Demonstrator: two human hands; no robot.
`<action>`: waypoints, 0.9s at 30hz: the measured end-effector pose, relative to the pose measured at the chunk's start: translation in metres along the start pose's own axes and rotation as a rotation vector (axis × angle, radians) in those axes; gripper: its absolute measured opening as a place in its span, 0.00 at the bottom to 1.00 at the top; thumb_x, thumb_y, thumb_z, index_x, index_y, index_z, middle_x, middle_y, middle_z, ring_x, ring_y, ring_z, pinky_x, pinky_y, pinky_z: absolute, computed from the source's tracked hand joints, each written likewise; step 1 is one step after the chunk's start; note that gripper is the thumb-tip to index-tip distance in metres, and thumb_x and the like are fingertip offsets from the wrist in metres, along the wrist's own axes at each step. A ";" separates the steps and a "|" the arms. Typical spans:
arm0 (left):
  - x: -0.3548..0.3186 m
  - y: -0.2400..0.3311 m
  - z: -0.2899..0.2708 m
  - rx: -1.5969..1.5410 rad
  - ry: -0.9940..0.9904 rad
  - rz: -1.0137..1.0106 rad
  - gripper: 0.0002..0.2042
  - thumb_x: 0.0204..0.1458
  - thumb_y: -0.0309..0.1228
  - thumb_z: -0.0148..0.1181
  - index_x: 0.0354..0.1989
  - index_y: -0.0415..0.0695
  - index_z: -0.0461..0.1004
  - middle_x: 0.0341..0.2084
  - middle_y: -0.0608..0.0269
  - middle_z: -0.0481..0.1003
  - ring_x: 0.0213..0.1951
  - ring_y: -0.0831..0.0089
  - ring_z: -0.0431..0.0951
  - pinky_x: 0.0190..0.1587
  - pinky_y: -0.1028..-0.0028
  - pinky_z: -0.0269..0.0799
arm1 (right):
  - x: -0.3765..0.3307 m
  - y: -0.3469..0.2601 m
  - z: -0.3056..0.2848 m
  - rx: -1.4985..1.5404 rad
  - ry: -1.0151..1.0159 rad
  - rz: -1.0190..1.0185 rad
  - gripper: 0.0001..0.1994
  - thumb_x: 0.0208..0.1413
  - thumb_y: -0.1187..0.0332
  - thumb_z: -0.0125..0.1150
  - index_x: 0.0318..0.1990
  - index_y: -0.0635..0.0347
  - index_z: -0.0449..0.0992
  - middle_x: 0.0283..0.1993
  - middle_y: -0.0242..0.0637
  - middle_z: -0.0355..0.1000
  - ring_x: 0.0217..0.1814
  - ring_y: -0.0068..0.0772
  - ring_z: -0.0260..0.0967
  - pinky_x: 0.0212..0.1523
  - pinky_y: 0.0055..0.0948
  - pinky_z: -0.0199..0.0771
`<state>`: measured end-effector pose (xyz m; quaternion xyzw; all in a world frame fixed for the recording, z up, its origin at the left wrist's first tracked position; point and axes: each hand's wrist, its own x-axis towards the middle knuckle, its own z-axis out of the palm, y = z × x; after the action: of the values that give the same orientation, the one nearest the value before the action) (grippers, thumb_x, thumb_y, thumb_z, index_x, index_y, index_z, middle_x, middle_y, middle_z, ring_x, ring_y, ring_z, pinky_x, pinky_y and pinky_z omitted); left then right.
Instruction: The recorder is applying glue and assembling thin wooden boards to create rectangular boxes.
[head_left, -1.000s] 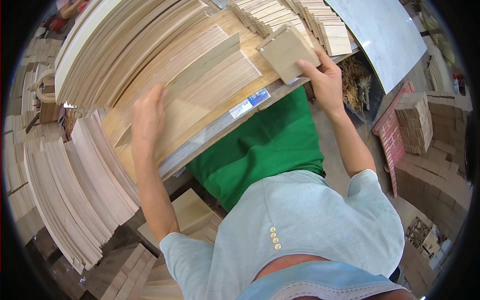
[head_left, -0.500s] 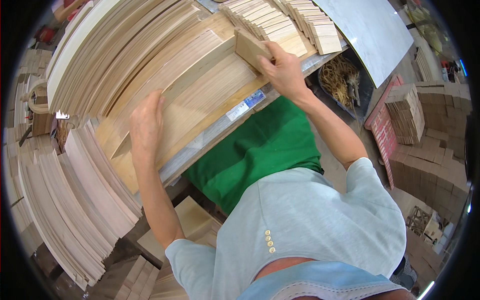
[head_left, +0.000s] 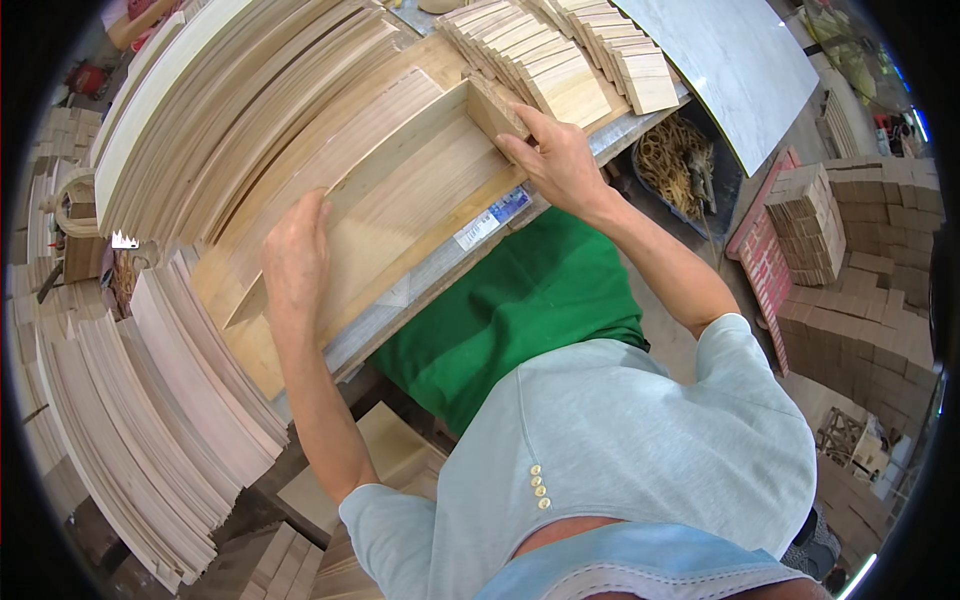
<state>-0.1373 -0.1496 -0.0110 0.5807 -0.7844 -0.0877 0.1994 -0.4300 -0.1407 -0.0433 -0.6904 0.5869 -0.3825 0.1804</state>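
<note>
A long thin wooden board (head_left: 395, 140) stands on edge on the worktable, running from lower left to upper right. My left hand (head_left: 297, 250) is closed over its near-left part, fingers over the top edge. A short wooden board (head_left: 492, 112) stands upright at the right end of the long one, meeting it at a corner. My right hand (head_left: 562, 155) pinches this short board between thumb and fingers. Beneath and in front of the long board lies a flat wooden panel (head_left: 420, 195). Whether the boards are joined at the corner I cannot tell.
Long boards (head_left: 270, 90) are stacked behind, and more (head_left: 150, 400) stand at the left. Short wooden pieces (head_left: 560, 75) lie in overlapping rows at the far right of the table. A dark bin (head_left: 690, 165) of stringy material and a red pallet (head_left: 765, 240) are to the right.
My right hand has come slightly down and nearer with the short board, which now sits lower at the long board's end. My left hand has hardly moved.
</note>
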 end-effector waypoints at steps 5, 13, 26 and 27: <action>-0.002 0.003 0.002 0.002 0.035 0.029 0.08 0.54 0.27 0.54 0.40 0.41 0.74 0.32 0.47 0.75 0.34 0.48 0.75 0.35 0.60 0.69 | 0.002 0.003 0.004 0.012 -0.020 0.026 0.17 0.51 0.69 0.60 0.48 0.66 0.70 0.30 0.51 0.72 0.35 0.53 0.71 0.35 0.42 0.70; 0.005 0.010 0.004 0.028 -0.011 0.014 0.08 0.54 0.27 0.53 0.41 0.41 0.73 0.32 0.44 0.75 0.35 0.48 0.75 0.36 0.59 0.69 | 0.000 0.014 0.005 -0.030 0.060 -0.068 0.15 0.53 0.68 0.59 0.47 0.66 0.70 0.30 0.50 0.70 0.33 0.48 0.70 0.32 0.38 0.69; -0.011 0.047 -0.005 0.067 0.258 0.142 0.23 0.50 0.29 0.61 0.56 0.41 0.66 0.50 0.48 0.69 0.52 0.53 0.69 0.53 0.60 0.64 | 0.008 0.088 -0.040 -0.351 0.032 0.074 0.47 0.43 0.50 0.68 0.63 0.69 0.50 0.62 0.59 0.55 0.64 0.58 0.53 0.63 0.44 0.54; -0.016 0.058 -0.003 -0.001 0.299 0.118 0.23 0.50 0.28 0.61 0.56 0.41 0.66 0.52 0.49 0.68 0.54 0.53 0.68 0.55 0.60 0.63 | 0.004 0.091 -0.032 -0.427 0.059 0.025 0.49 0.40 0.50 0.70 0.63 0.70 0.49 0.62 0.60 0.54 0.64 0.59 0.52 0.63 0.46 0.53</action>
<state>-0.1829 -0.1162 0.0098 0.5401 -0.7787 0.0111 0.3191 -0.5153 -0.1607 -0.0850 -0.6943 0.6681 -0.2671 0.0175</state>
